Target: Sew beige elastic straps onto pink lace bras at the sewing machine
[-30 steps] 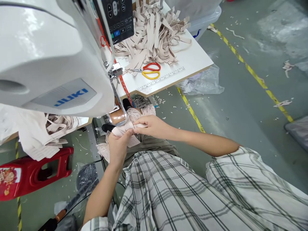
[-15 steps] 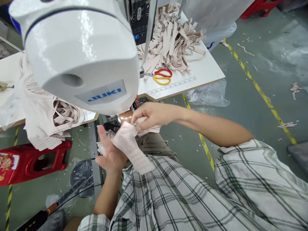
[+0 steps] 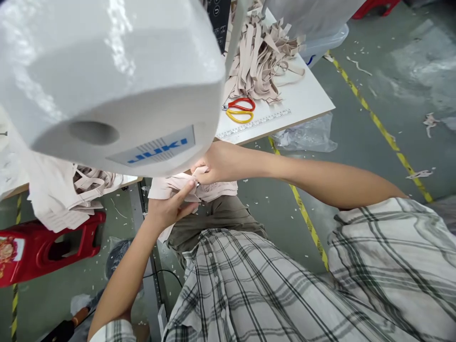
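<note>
Just under the sewing machine head [image 3: 156, 109], both hands meet at a pale pink fabric piece [image 3: 162, 187]. My left hand [image 3: 169, 209] closes on it from the left, the thumb on top and the other fingers partly hidden by cloth. From the right, my right hand [image 3: 213, 161] pinches a fold of the same cloth between bent fingers. A tiny dark metal bit shows between the hands, too small to name. More pale pink fabric [image 3: 223, 189] lies below my right hand, over the lap. The machine's needle area is hidden behind its head.
Red-and-yellow-handled scissors [image 3: 240, 110] lie by a printed ruler [image 3: 263, 122] on the white table [image 3: 309, 95]. Beige fabric strips [image 3: 256, 61] are heaped behind. Pale cloth [image 3: 53, 190] hangs off the left table part, above a red stool [image 3: 50, 247].
My left hand has gone from spread fingers to closing on the cloth and moved up toward my right hand. The dangling fabric is drawn up under the machine head, which appears closer.
</note>
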`<state>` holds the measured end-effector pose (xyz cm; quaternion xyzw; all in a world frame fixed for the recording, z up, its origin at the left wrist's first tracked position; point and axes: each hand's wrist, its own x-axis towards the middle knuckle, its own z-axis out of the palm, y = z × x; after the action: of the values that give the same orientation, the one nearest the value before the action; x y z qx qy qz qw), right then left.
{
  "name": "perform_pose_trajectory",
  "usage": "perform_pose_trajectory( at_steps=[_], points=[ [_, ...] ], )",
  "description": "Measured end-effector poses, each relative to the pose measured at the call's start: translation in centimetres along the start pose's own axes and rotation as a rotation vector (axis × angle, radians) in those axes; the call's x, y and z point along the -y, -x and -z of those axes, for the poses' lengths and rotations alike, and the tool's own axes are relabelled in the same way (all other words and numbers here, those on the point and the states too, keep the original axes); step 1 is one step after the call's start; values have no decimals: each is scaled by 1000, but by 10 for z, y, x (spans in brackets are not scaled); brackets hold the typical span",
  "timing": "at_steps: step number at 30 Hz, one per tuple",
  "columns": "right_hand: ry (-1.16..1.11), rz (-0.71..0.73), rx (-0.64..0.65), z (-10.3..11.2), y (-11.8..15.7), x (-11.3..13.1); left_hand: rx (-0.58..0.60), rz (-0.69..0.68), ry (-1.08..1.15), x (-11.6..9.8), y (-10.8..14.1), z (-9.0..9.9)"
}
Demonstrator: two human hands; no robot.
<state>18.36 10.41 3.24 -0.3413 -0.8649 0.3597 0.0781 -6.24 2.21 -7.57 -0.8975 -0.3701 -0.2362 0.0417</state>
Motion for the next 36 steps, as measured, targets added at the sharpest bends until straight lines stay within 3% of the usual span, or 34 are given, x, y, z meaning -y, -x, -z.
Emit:
perform_pose_trajectory(
  at_steps=[4,9,11,20,24,28,32,36],
  points=[
    [-25,29,-52,-10,3,-11,40,29,22,-5,-7,6],
    [46,198,-435,-38,12,-35,67,171,-42,-24,-14,16],
    [61,232,-505,-45,13,-41,77,206,-92,-32,-17,19],
    [-62,217,-515,-47,11,-42,122,321,-241,-57,-24,18],
    [51,361,-604,-58,18,-47,144,344,-260,-63,-25,23],
    [238,480,-682,-66,20,-53,171,319,-167,-54,-24,31],
    [363,441,-725,-65,18,-49,218,197,35,-34,-24,41],
    [346,351,-735,-68,26,-44,224,169,0,-27,-29,45]
  ],
)
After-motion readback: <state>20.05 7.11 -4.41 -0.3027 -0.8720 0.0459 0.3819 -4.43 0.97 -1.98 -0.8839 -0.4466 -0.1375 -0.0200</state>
